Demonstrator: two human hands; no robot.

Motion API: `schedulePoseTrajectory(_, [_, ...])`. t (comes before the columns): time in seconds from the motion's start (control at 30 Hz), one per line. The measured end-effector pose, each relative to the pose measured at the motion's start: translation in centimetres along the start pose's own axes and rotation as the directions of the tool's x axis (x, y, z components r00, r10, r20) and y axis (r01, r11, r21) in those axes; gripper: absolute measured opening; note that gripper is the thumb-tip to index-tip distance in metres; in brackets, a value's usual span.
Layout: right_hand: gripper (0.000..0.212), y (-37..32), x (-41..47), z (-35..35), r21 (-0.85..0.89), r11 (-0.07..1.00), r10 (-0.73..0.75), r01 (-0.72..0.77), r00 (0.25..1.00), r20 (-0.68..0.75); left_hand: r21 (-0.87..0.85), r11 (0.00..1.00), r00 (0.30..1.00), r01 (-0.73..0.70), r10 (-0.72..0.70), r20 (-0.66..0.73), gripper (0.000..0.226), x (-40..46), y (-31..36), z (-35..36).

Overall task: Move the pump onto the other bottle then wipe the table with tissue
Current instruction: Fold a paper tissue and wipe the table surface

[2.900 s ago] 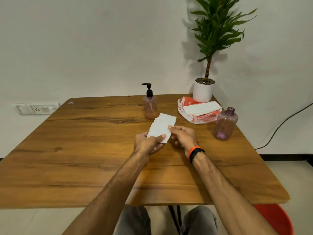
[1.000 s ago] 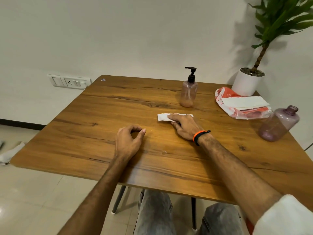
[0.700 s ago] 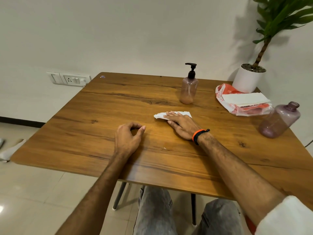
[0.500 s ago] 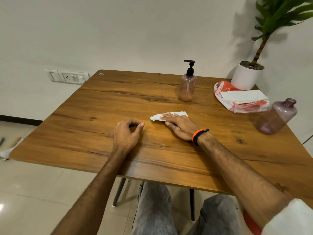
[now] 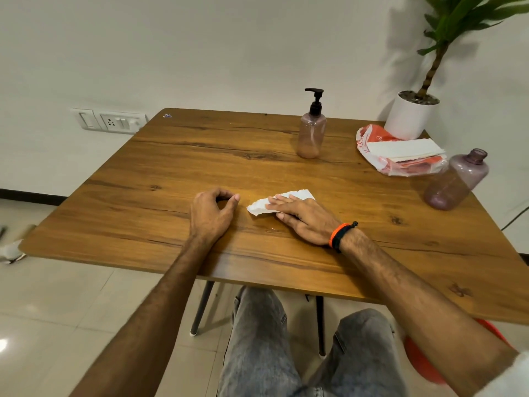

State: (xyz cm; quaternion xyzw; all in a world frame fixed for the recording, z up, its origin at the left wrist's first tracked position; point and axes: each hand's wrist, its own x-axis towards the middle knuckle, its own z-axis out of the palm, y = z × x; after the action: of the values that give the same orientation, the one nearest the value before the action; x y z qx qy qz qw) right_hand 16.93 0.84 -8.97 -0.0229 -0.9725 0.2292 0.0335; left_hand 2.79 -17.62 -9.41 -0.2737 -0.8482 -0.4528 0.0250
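A folded white tissue [image 5: 259, 206] lies on the wooden table [image 5: 160, 179] near its middle, pressed flat under the fingers of my right hand [image 5: 303, 217]. My left hand [image 5: 210, 214] rests on the table just left of it, loosely curled and holding nothing. A black pump [image 5: 315, 100] sits on the pinkish bottle [image 5: 311, 136] at the back. The other bottle [image 5: 455, 181], purple and without a cap, stands at the right edge.
A red-and-white tissue pack [image 5: 400, 156] lies at the back right beside a white plant pot [image 5: 410, 114]. A wall socket panel [image 5: 110, 121] is left of the table. A red stool [image 5: 423, 356] shows under my right arm.
My right hand has slid the tissue leftward and toward me across the table. My left hand has stayed curled on the table. The view has shifted a little.
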Motion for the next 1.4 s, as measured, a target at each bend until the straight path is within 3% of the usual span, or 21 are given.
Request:
schedulePoseTrajectory(0.4, [0.039, -1.4, -2.7, 0.4, -0.003, 0.999, -0.041, 0.041, 0.999, 0.004, 0.032, 0.999, 1.0, -0.022, 0.022, -0.005, 0.025, 0.0, -0.2, 0.1])
schedulePoseTrajectory(1.03, [0.041, -2.7, -6.7, 1.4, -0.053, 0.995, -0.081, 0.08, 0.997, -0.007, 0.229, 0.943, 0.963, -0.24, 0.202, 0.178, 0.03, -1.8, -1.0, 1.1])
schedulePoseTrajectory(1.27, [0.04, -4.2, -9.5, 1.8, -0.09, 0.987, -0.13, 0.13, 0.991, 0.004, 0.263, 0.934, 0.961, -0.242, 0.194, 0.197, 0.033, -2.1, -0.9, 1.1])
schedulePoseTrajectory(1.4, [0.039, -4.9, -11.0, 1.7, -0.018, 0.987, -0.16, 0.161, 0.986, 0.049, 0.26, 0.935, 0.962, -0.239, 0.191, 0.196, 0.032, -2.1, -0.9, 1.0])
